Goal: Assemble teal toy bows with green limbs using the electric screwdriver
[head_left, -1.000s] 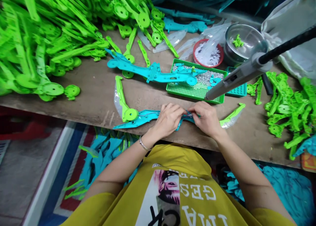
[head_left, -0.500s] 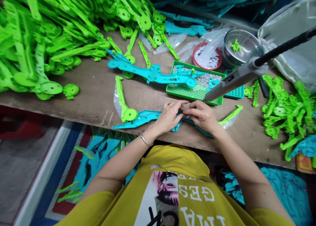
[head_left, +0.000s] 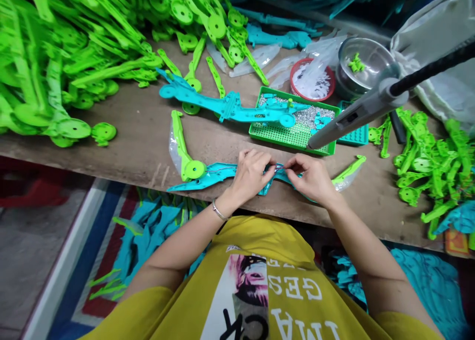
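Pinching wires (head_left: 281, 168), left hand (head_left: 253, 172) curled, right hand (head_left: 310, 176) opposite

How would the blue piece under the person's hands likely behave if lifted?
The blue piece is probably stiff: it looks like moulded plastic. It's likely light, seeming a shallow shell. The green arm might swing about its round disc.

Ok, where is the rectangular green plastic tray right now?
In the head view, the green tray lies right of centre, just beyond the person's bare right hand and in front of the round red plastic basket.
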Action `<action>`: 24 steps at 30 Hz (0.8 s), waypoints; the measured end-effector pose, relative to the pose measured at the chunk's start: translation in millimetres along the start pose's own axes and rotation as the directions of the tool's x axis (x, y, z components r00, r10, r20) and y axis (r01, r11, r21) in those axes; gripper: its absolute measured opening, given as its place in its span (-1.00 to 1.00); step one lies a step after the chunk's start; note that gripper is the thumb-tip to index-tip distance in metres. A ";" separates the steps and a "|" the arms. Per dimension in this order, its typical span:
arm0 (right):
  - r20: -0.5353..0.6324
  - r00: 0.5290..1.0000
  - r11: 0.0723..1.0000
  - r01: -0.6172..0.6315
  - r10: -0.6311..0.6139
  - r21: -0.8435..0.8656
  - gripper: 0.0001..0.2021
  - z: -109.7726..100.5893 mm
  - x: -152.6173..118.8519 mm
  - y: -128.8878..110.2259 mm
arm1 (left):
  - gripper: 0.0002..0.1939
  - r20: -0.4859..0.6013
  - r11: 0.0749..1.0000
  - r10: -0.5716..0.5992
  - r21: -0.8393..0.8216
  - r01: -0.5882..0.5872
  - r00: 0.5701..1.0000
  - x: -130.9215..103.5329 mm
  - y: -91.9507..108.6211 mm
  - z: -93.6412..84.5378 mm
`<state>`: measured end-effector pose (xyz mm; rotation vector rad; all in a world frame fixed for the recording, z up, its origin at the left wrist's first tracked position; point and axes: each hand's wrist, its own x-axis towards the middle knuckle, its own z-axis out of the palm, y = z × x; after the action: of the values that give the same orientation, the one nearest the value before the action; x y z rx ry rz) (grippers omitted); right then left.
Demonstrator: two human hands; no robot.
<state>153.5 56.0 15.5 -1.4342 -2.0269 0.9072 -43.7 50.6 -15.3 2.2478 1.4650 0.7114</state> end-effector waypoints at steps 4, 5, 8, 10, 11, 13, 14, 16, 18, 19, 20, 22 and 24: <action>-0.009 0.989 0.975 0.143 -0.146 -0.173 -0.87 4.8 1.0 8.1 | -0.87 -0.097 0.985 0.151 0.096 -0.142 0.984 -13.1 0.6 1.0; -0.004 0.987 0.967 0.159 -0.163 -0.199 -0.87 6.2 0.9 8.8 | -0.87 -0.128 0.972 0.213 0.126 -0.198 0.969 -16.0 0.7 2.0; 0.015 0.979 0.947 0.202 -0.205 -0.249 -0.89 8.5 0.4 8.9 | -0.85 -0.186 0.915 0.375 0.228 -0.332 0.908 -20.9 -0.2 5.7; 0.034 0.974 0.939 0.226 -0.225 -0.259 -0.89 8.3 0.2 8.9 | -0.82 -0.178 0.888 0.416 0.291 -0.356 0.892 -21.3 -1.6 7.7; 0.038 0.972 0.936 0.232 -0.230 -0.264 -0.89 8.0 0.1 9.3 | -0.81 -0.165 0.879 0.422 0.316 -0.357 0.891 -20.9 -2.3 8.3; 0.032 0.972 0.927 0.231 -0.232 -0.295 -0.89 7.4 -0.1 11.0 | -0.79 -0.138 0.862 0.426 0.360 -0.356 0.894 -19.9 -3.5 9.0; 0.026 0.972 0.919 0.230 -0.234 -0.319 -0.88 7.4 -0.1 12.3 | -0.78 -0.123 0.854 0.430 0.377 -0.358 0.895 -19.4 -3.9 9.0; 0.028 0.967 0.898 0.245 -0.252 -0.366 -0.80 8.2 0.1 15.1 | -0.77 -0.087 0.838 0.437 0.400 -0.370 0.895 -19.0 -3.8 8.5; 0.040 0.958 0.880 0.277 -0.284 -0.385 -0.71 10.0 0.6 17.9 | -0.76 -0.031 0.833 0.428 0.400 -0.381 0.903 -19.2 -2.3 6.6; 0.041 0.953 0.876 0.292 -0.299 -0.383 -0.68 11.1 0.9 19.0 | -0.76 0.006 0.838 0.413 0.390 -0.382 0.911 -19.7 -1.0 4.9; 0.036 0.949 0.875 0.302 -0.312 -0.378 -0.68 12.3 1.2 20.0 | -0.75 0.045 0.846 0.391 0.375 -0.378 0.919 -20.3 0.6 2.6; 0.013 0.943 0.877 0.314 -0.332 -0.363 -0.70 14.5 1.5 21.2 | -0.72 0.122 0.874 0.329 0.337 -0.351 0.936 -22.4 4.3 -3.6; -0.015 0.936 0.878 0.323 -0.351 -0.354 -0.74 16.5 1.2 21.4 | -0.69 0.179 0.906 0.274 0.280 -0.316 0.945 -25.4 7.1 -10.7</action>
<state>154.5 58.1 -11.5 -1.1973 -2.3608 0.3511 -53.3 24.8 -8.2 2.7367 1.2516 0.4224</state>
